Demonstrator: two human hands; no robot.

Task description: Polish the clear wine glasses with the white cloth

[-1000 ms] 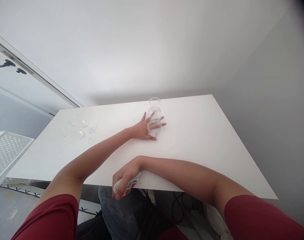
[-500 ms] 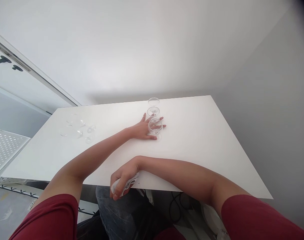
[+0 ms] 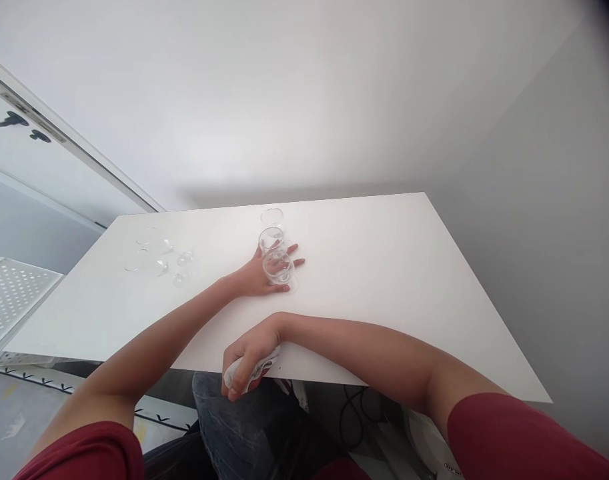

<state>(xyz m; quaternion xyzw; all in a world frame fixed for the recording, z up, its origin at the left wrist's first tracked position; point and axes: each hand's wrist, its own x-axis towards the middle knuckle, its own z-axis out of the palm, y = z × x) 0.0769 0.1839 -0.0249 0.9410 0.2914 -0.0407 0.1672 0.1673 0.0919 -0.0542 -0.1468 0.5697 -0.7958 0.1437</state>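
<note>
My left hand (image 3: 264, 272) lies with its fingers spread among three clear stemmed glasses, at the near glass (image 3: 278, 268), the middle glass (image 3: 271, 239) and the far glass (image 3: 272, 218). They stand upright in a row, with fingers seen through the nearer bowls. Whether the fingers touch every stem I cannot tell. Closed around a crumpled white cloth (image 3: 264, 367), my right hand (image 3: 247, 357) rests at the front edge of the white table (image 3: 374, 267).
More clear glassware (image 3: 163, 268) with faint outlines stands on the table's left part. A white perforated panel (image 3: 9, 300) is beyond the left edge. Behind the table rises a white wall (image 3: 304, 100), and black cables (image 3: 351, 420) hang below the front edge.
My left hand has moved left and slightly nearer, and the three stemmed glasses have shifted along with it. My right hand has stayed in place with the cloth.
</note>
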